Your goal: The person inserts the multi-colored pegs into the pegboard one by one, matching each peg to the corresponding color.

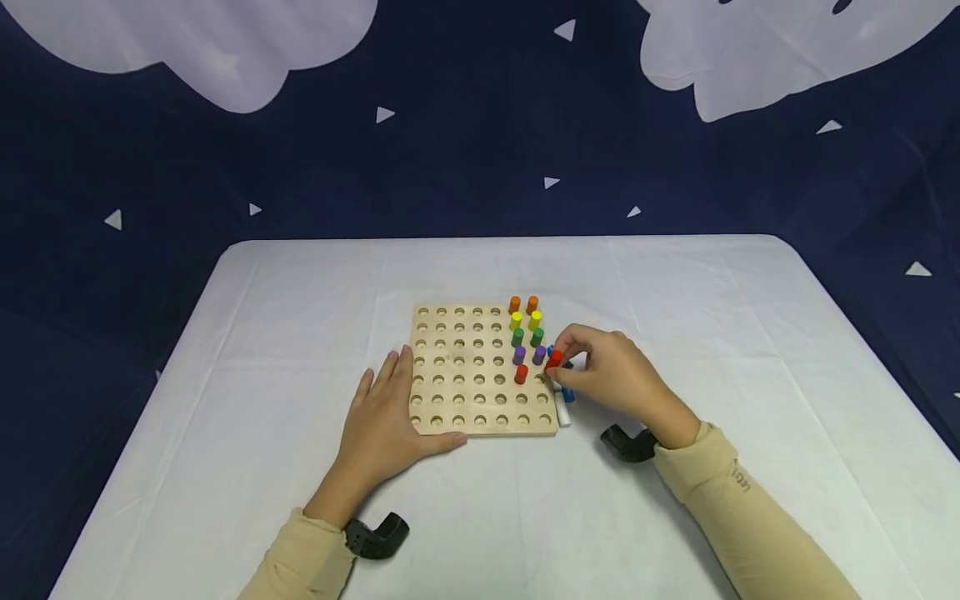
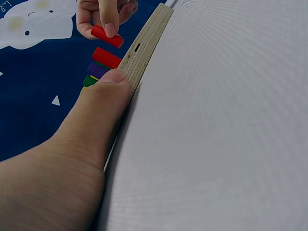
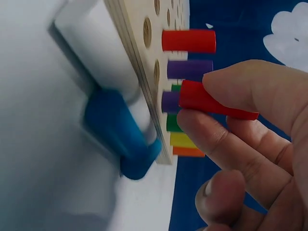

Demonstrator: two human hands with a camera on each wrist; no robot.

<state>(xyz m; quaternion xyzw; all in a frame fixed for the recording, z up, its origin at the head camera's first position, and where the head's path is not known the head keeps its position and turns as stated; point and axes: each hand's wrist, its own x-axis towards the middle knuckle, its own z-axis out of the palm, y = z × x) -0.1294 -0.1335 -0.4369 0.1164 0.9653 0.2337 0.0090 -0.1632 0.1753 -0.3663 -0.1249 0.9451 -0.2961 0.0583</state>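
Note:
A wooden peg board (image 1: 448,389) with rows of round holes lies on the table. Its front left corner is framed by my left hand (image 1: 381,429), whose fingers lie along the left side while the thumb (image 2: 103,98) touches the front edge. My right hand (image 1: 622,375) pinches a red peg (image 3: 216,101) between thumb and fingers, tilted, by the board's right column. Another red peg (image 1: 521,375) stands in the board, beside purple (image 1: 519,356), green (image 1: 517,337), yellow (image 1: 516,320) and orange (image 1: 514,305) pegs. Both right-hand columns hold pegs.
Blue pegs (image 3: 113,120) and white pegs (image 3: 96,43) lie loose against the board's right side, partly under my right hand. A white cloth (image 1: 285,333) covers the table. Behind it hangs a dark blue backdrop (image 1: 465,175) with pale shapes.

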